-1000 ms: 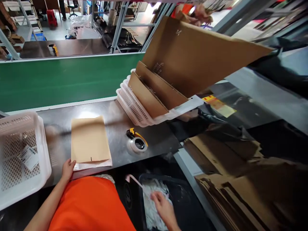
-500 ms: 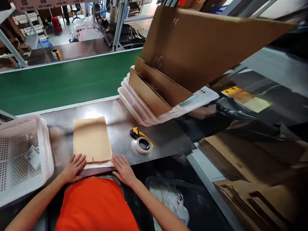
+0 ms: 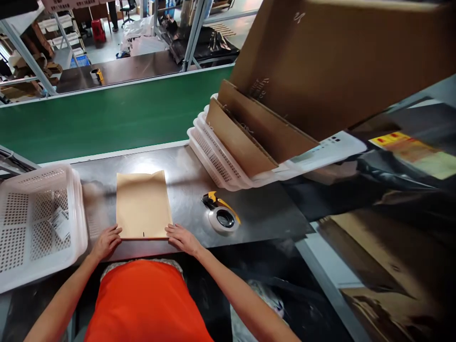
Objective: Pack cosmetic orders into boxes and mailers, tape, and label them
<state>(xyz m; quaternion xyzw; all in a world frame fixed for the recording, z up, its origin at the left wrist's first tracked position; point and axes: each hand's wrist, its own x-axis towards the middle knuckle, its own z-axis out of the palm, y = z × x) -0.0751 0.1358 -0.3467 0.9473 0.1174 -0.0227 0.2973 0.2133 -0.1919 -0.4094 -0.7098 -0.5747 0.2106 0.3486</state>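
Note:
A tan paper sheet [image 3: 144,204] with a short black mark by its near edge lies on the metal bench. My left hand [image 3: 108,241] is at its near left corner, fingertips on the edge and fingers curled. At the opposite near corner, my right hand [image 3: 183,238] has its fingers over the paper and its thumb hidden. Both hands pinch the sheet. No bubble wrap shows below the near edge. To the right of the sheet, apart from my hand, sits a yellow and black tape dispenser [image 3: 223,213] with a roll of clear tape.
White perforated baskets [image 3: 78,218] stand at the left, a small labelled packet [image 3: 60,223] inside. More stacked baskets [image 3: 213,154] at the right hold brown cardboard [image 3: 245,137]. Behind the metal bench [image 3: 188,190] runs a green conveyor belt [image 3: 117,118]. Cardboard pieces [image 3: 377,247] lie far right.
Both hands have drawn up along the near corners and curled their fingers. The bubble wrap strip seen below the paper's near edge is out of sight now. The view has shifted slightly.

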